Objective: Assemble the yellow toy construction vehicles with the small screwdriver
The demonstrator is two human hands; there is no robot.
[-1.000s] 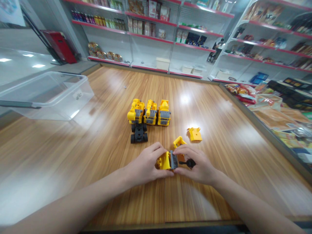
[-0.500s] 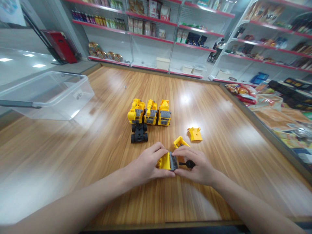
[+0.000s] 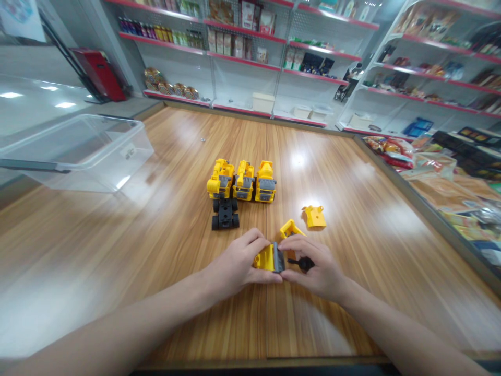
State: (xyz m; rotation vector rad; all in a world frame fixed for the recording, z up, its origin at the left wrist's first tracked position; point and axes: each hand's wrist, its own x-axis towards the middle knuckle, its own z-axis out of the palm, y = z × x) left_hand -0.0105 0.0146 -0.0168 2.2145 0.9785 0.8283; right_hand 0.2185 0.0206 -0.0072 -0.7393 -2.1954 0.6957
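Between my hands is a yellow toy truck cab part [image 3: 266, 258] with a grey piece [image 3: 278, 258] at its right side. My left hand [image 3: 246, 258] is closed around the yellow part. The fingertips and thumb of my right hand [image 3: 313, 263] pinch the grey piece. Just under the right palm lies a black screwdriver-like tool [image 3: 304, 263], partly hidden. Beyond the right fingers rests a yellow frame-shaped part [image 3: 290, 228], and another yellow toy part [image 3: 314, 216] lies to its right. A black wheeled chassis [image 3: 225, 214] stands to the far left of my hands.
Three yellow toy trucks [image 3: 245, 181] stand in a row behind the chassis. At the left is a clear plastic bin [image 3: 133, 151]. A tiny metallic item [image 3: 203, 139] lies farther back on the wooden table [image 3: 188, 324]. Shelves with goods line the back, and packages lie at right.
The grey piece appears slightly more tilted between my fingers. Both hands otherwise keep nearly the same place, and the whole view has shifted very slightly.
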